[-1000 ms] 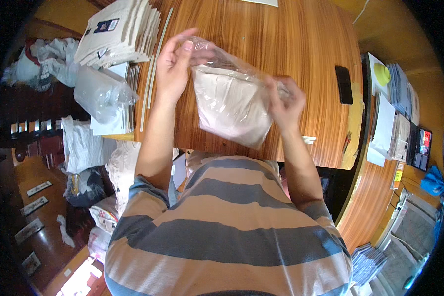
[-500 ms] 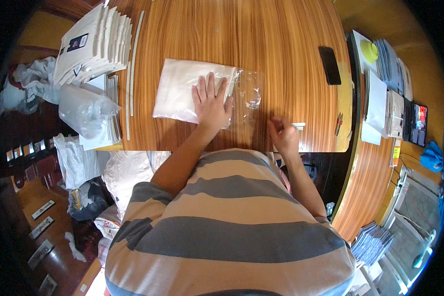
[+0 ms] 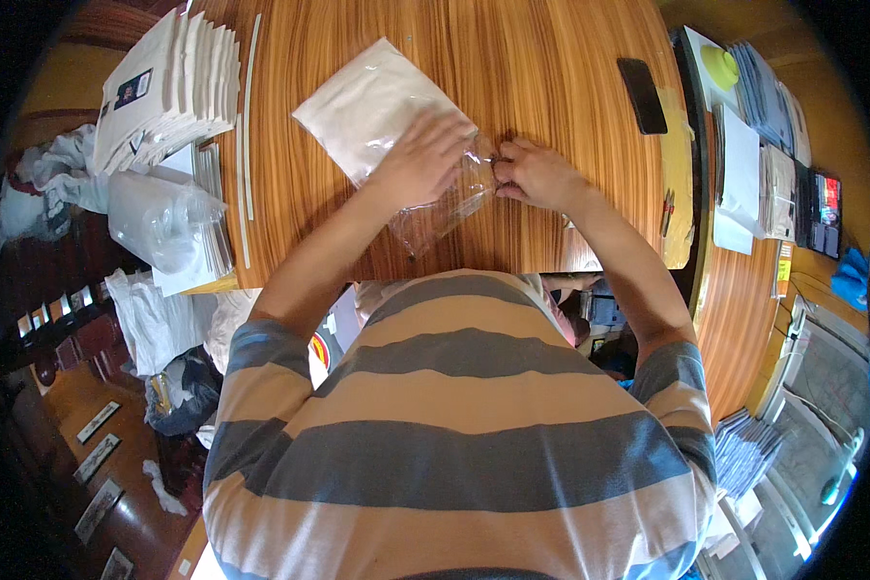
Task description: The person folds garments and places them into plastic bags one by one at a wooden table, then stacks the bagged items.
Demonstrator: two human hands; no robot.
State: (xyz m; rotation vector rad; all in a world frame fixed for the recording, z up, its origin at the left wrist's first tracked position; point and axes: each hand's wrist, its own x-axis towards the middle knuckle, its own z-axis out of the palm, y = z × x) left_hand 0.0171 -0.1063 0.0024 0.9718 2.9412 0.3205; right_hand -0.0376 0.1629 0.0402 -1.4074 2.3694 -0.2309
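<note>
A folded cream-coloured cloth item (image 3: 362,101) lies in a clear plastic bag (image 3: 440,217) on the wooden table, turned at a slant. The bag's loose clear end spreads toward me and to the right. Across the bag, where the cloth meets the loose end, rests my left hand (image 3: 420,159), its fingers stretched out and slightly blurred. My right hand (image 3: 541,176) is closed in a pinch at the right corner of the plastic, its fingertips touching the bag's edge.
A stack of cream packed items (image 3: 169,87) and a pile of clear plastic bags (image 3: 169,217) stand at the left. A black phone (image 3: 642,96) and small red-handled snippers (image 3: 668,211) lie at the right. Thin pale strips (image 3: 246,145) run along the table's left side.
The bagged cloth has turned so its loose end faces nearer me. My right hand has moved up and left from the table's near edge and now pinches the bag.
</note>
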